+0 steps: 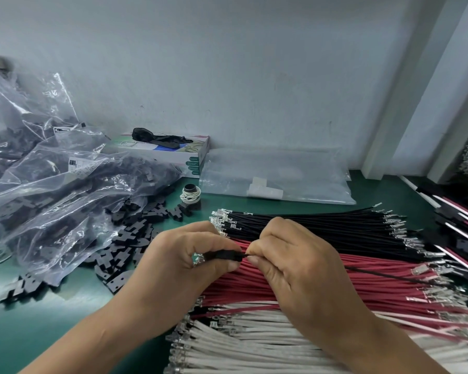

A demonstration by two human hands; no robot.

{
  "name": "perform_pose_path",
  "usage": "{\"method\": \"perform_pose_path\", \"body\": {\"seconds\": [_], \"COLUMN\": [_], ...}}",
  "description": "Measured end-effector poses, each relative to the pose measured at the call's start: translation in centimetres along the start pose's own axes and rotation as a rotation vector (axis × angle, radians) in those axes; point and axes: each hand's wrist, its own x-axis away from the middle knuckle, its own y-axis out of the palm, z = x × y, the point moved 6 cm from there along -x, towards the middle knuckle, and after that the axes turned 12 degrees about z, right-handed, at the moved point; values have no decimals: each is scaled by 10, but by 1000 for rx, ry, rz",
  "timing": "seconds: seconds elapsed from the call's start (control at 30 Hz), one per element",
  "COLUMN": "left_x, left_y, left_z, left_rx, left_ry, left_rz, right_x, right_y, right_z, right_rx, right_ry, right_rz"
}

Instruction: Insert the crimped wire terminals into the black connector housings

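White wires (254, 344) nearest, red wires (362, 276) next, black wires (322, 225) beyond. Above the red bundle: left hand (184, 263) pinching black connector housing (223, 255), right hand (289, 255) pinching single black wire (384, 275) at housing's mouth. Step judged: terminal going in. Next: straight push leftward until seated. Housing's long axis left-right, open end facing right; wire trailing right. Loose housings (125, 247) left; plastic bags (52, 168) farther back.
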Motion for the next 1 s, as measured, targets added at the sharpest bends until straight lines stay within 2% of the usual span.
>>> {"method": "perform_pose_path", "body": {"seconds": [0.13,0.3,0.33,0.4,0.47,0.57,0.67,0.77,1.0], "left_x": [-1,-5,-6,-6,-7,-7,-6,-6,-10], "left_y": [1,-8,-11,-14,-14,-12,-11,-10,-14], "left_z": [-2,-12,-16,-21,-24,-26,-28,-30,-33], "left_rx": [-32,101,139,215,261,307,335,356,521], "left_ry": [18,-96,-134,-201,-248,-284,-311,-335,-410], "left_rz": [-1,136,164,197,198,175,173,176,209], "right_x": [-1,-7,-6,0,7,10,9,8,-1], "right_y": [1,-21,-22,-9,7,13,15,15,-9], "right_z": [-1,6,6,6,12,26,33,29,23], "right_rx": [37,203,181,160,150,39,-9,27,-39], "right_ry": [-20,-19,-18,18,155,354,439,395,283], "right_rz": [4,180,153,-37,-218,-236,-247,-258,-80]}}
